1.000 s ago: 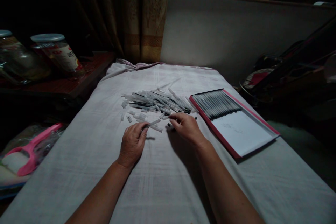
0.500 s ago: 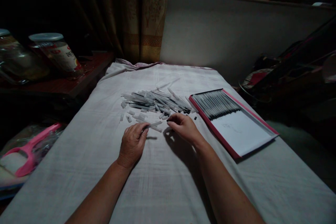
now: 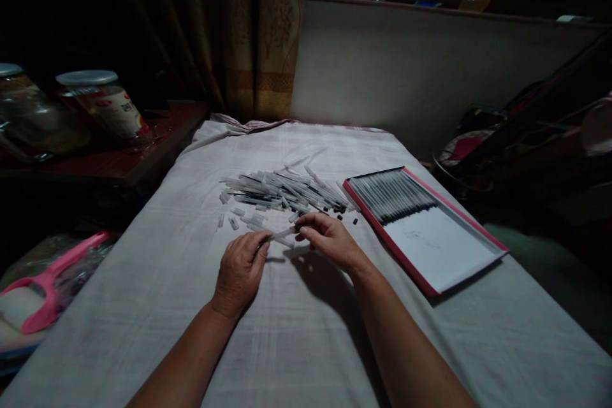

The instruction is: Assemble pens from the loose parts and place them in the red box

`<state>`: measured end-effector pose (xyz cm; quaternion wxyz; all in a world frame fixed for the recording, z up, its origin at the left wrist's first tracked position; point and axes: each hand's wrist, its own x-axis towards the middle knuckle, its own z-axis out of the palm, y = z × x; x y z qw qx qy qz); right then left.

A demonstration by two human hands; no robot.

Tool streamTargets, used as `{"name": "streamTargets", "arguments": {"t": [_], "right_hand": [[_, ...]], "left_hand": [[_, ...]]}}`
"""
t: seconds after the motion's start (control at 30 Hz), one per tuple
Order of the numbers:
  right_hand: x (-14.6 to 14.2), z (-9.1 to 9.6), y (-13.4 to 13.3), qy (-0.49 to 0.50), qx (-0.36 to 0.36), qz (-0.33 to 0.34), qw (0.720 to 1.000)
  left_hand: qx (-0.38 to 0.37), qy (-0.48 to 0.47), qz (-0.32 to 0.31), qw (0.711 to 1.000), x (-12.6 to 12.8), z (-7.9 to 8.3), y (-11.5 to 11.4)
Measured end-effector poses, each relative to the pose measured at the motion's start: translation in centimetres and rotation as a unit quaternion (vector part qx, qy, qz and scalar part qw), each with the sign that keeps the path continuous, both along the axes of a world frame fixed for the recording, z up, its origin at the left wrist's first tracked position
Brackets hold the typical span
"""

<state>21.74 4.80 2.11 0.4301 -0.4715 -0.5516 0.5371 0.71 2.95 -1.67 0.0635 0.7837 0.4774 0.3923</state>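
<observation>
My left hand (image 3: 240,268) is closed around a translucent pen barrel (image 3: 281,236), which points right toward my other hand. At the barrel's right end, my right hand (image 3: 331,241) pinches a small black pen part (image 3: 297,227), mostly covered by the fingers. Just beyond both hands lies a loose pile of clear pen barrels and dark refills (image 3: 282,188). Short clear pen caps (image 3: 233,222) are scattered at its near left side. A few black bits (image 3: 340,217) lie by its right edge.
To the right, a shallow red-edged box (image 3: 389,239) holds a row of pens (image 3: 394,194) with black ends. White cloth (image 3: 268,350) covers the table. Jars (image 3: 108,105) stand on a dark red surface at left, above a pink-handled item (image 3: 57,274).
My right hand has moved left, bringing the small black part to the end of the pen barrel. My left hand keeps its hold. The view has tilted slightly.
</observation>
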Motion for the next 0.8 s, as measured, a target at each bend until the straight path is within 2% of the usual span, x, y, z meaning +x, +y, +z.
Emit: {"name": "streamTargets", "arguments": {"t": [0.23,0.47,0.8], "right_hand": [[-0.3,0.0,-0.2,-0.019,0.035,0.022,0.999],[-0.4,-0.1,-0.2,-0.092,0.109,0.001,0.99],[-0.4,-1.0,-0.1,-0.14,0.164,-0.022,0.976]], "left_hand": [[-0.01,-0.005,-0.002,1.0,0.1,0.0,0.0],[-0.013,-0.008,-0.005,1.0,0.1,0.0,0.0],[-0.023,-0.006,-0.007,1.0,0.1,0.0,0.0]]}}
